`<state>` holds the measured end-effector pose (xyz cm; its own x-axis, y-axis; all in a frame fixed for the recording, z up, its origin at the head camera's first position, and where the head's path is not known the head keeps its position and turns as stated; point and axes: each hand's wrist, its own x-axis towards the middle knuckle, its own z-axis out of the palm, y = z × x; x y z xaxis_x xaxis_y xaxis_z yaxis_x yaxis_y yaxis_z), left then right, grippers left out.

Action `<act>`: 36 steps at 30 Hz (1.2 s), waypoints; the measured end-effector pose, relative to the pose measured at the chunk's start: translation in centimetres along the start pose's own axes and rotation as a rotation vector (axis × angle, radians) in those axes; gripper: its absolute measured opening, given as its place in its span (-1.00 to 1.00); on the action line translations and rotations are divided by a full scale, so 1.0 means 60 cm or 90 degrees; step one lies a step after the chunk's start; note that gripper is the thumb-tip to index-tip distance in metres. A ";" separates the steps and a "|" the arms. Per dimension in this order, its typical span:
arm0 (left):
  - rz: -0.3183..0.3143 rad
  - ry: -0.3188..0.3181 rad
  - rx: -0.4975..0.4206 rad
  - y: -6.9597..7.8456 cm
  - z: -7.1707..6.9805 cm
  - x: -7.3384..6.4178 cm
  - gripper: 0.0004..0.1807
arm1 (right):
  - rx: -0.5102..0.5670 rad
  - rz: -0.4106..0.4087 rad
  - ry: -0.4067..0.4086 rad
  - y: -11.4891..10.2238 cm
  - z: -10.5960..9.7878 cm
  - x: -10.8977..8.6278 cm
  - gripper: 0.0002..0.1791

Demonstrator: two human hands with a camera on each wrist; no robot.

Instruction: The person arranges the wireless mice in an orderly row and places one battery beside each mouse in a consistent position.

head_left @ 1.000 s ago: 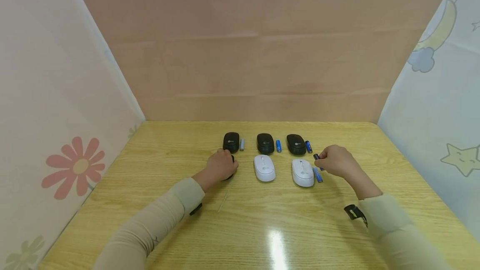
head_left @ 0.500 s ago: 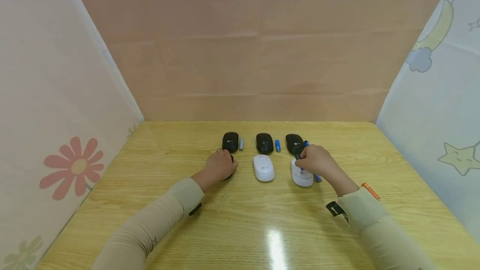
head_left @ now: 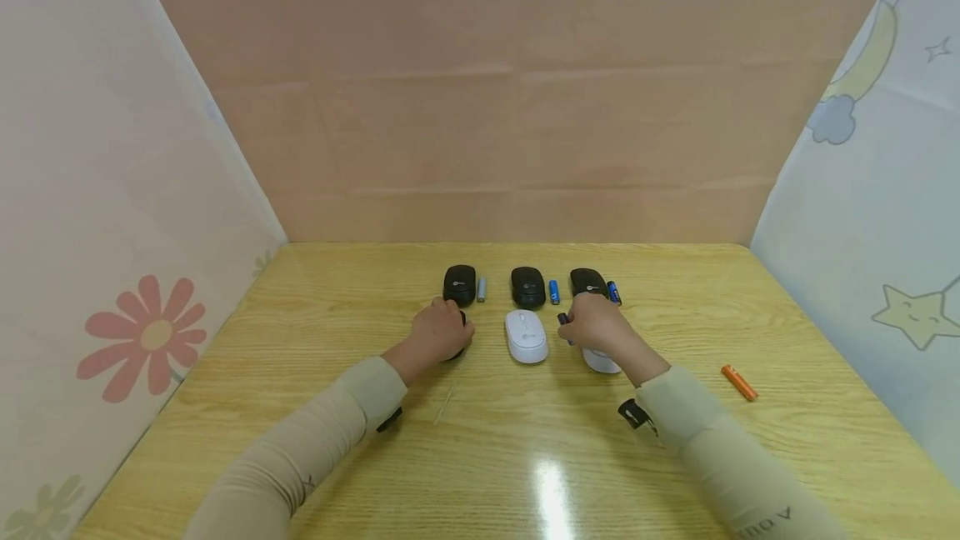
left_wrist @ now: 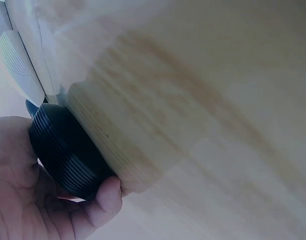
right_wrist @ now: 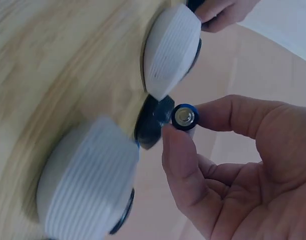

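At the left of the front row, my left hand [head_left: 437, 332] grips a black computer mouse [left_wrist: 67, 150], thumb and fingers on its ribbed sides; in the head view the hand mostly covers it. My right hand [head_left: 598, 328] pinches a dark blue battery [right_wrist: 185, 117] between thumb and fingertip, one metal end facing the wrist camera. It holds the battery above the table, between the middle white mouse [head_left: 527, 337] and the right white mouse [head_left: 602, 362], which the hand partly hides. The blue battery beside that right mouse is hidden behind the hand.
Behind stand three black mice, left [head_left: 460, 286], middle [head_left: 528, 287] and right [head_left: 588, 280]. Beside them lie a grey battery [head_left: 482, 290], a blue battery [head_left: 553, 292] and a dark blue battery [head_left: 614, 293]. An orange battery [head_left: 738, 382] lies at the right. Walls enclose the table.
My right hand has carried the dark blue battery leftward from beside the right white mouse, across it. The orange battery has come into sight from behind the sleeve. My left hand keeps still.
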<state>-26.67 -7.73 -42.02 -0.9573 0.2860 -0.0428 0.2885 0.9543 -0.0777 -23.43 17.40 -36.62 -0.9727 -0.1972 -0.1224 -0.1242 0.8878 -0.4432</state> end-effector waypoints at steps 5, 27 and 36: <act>-0.012 0.009 -0.028 -0.001 0.002 0.000 -0.45 | -0.031 0.010 -0.012 -0.015 0.013 0.011 -0.50; 0.001 0.005 0.000 -0.001 0.004 0.005 -0.44 | -0.105 -0.003 -0.016 -0.022 0.040 0.037 -0.80; -0.008 0.006 -0.010 -0.002 0.005 0.002 -0.44 | -0.111 -0.008 -0.017 -0.022 0.041 0.038 -0.80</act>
<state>-26.84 -7.85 -42.29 -0.9608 0.2753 -0.0333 0.2769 0.9588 -0.0629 -25.03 14.75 -38.49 -0.9655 -0.2174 -0.1430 -0.1703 0.9435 -0.2843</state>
